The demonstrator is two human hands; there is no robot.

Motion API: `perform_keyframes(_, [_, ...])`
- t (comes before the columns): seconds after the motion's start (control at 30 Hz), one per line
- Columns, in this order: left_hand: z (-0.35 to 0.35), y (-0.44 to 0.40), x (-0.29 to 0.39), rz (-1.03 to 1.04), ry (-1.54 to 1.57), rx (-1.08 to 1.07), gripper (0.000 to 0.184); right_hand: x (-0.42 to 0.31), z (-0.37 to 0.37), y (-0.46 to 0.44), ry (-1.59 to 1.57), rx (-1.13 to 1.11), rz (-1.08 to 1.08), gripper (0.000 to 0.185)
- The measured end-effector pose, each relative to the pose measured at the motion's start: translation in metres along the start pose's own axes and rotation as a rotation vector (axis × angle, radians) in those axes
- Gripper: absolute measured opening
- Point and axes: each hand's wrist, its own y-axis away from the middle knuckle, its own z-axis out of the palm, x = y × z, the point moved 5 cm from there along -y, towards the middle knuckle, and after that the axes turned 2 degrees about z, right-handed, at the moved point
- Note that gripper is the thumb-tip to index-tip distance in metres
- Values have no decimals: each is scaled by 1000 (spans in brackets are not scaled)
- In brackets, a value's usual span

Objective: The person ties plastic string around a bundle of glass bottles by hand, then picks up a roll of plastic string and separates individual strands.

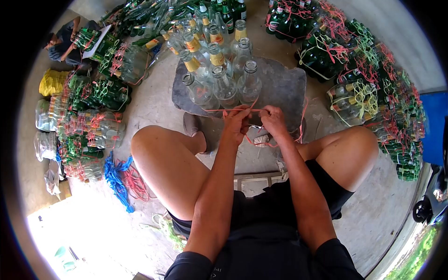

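Note:
Between my knees, a dark stone slab (280,86) bears a tight group of clear glass bottles (225,88), several with yellow labels on their necks. A red plastic string (215,110) runs low along the front of the bottles. My left hand (237,122) is closed on this string close to the front bottles. To its right, my right hand (273,120) pinches the string too, a short length stretched between both hands. A loose end hangs down past a small stone (261,140) and up along the slab's right side.
Bundles of tied green bottles (322,56) are stacked on the right, more bottle bundles (100,126) on the left. Blue string (116,179) and red string (136,183) lie by my left knee. Another person (65,42) is at the far left, near bottles.

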Motion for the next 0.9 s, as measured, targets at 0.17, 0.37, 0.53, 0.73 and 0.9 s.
perform_keyframes(0.17, [2, 0, 1, -11, -12, 29, 15, -8, -4, 0, 47, 32, -22, 22])
perform_keyframes(0.37, [2, -4, 1, 44, -138, 48, 19, -3, -4, -1, -46, -13, 43, 22])
perform_keyframes(0.53, [1, -5, 3, 136, -247, 76, 21, -23, -12, 7, -482, -212, 275, 22])
perform_keyframes(0.73, [8, 0, 11, 228, -373, 90, 22, -43, -8, 4, -651, -267, 382, 22])
perform_keyframes(0.9, [8, -4, 11, 354, -483, 128, 28, -47, -3, 4, -713, -287, 423, 23])
